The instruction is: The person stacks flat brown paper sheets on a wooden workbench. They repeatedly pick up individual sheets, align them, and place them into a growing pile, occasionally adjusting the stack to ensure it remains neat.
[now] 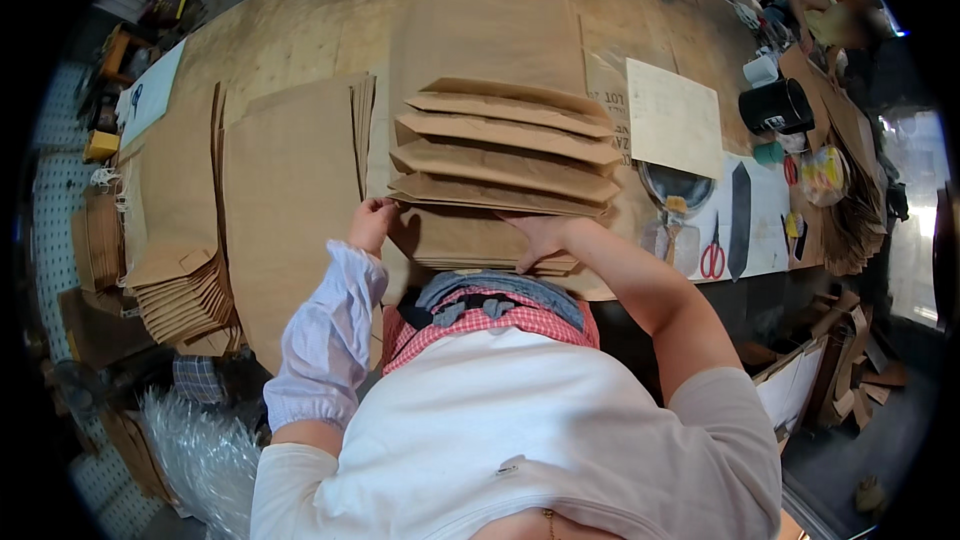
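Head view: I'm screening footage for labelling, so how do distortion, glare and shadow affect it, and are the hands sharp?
Head view: fisheye bends the far edge of the table; head view, far right: glare washes out a patch; head view, centre: shadow darkens gaps between the brown paper flaps, while left hand and right hand look fairly sharp.

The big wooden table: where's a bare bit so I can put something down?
The table shows bare wood beyond the cream sheet, right of the middle paper stack, and beyond the left paper stack. It's crowded near the left hand and right hand, and around the red-handled scissors and black cylinder.
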A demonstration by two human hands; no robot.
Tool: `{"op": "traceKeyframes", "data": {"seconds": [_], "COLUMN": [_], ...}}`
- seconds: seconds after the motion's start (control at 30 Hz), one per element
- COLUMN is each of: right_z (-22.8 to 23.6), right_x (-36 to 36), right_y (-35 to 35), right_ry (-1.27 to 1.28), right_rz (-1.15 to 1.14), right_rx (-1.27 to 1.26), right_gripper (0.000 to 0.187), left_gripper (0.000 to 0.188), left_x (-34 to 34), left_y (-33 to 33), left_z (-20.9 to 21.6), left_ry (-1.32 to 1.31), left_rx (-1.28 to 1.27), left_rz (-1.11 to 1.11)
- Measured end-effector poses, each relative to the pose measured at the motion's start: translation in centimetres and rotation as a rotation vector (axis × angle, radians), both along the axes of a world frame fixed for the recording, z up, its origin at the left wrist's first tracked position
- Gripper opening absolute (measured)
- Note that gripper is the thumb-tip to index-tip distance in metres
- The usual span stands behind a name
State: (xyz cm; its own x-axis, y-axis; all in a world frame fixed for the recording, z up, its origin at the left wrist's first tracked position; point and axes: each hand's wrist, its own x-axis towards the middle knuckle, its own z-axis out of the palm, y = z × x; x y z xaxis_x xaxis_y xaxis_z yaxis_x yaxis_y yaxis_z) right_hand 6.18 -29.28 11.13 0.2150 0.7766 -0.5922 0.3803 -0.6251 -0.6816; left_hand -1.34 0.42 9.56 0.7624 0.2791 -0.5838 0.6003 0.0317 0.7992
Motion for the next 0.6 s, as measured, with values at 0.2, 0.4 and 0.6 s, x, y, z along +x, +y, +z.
{"op": "traceKeyframes", "data": {"seconds": [0.2,0.4,0.6], "right_z": [1.7,-0.9,-3.0], "right_x": [6.4,5.7,1.2], "right_y": [-0.3,-1.0,-10.2], "right_ry": [0.361,0.012,-0.248], "right_rz": [-0.208,-0.101,-0.177], "right_rx": [-0.028,-0.225,-0.412], "right_gripper": [0.041,0.037,0.046], "left_gripper": [0.025,0.011,0.016], "left_x": [-0.6,-0.6,-1.9], "left_y": [0.2,-1.2,0.6], "left_z": [-0.5,1.6,-8.9], "left_ry": [-0.095,0.219,0.082], "left_rx": [-0.024,-0.347,-0.136], "left_rz": [0.172,0.013,0.149]}}
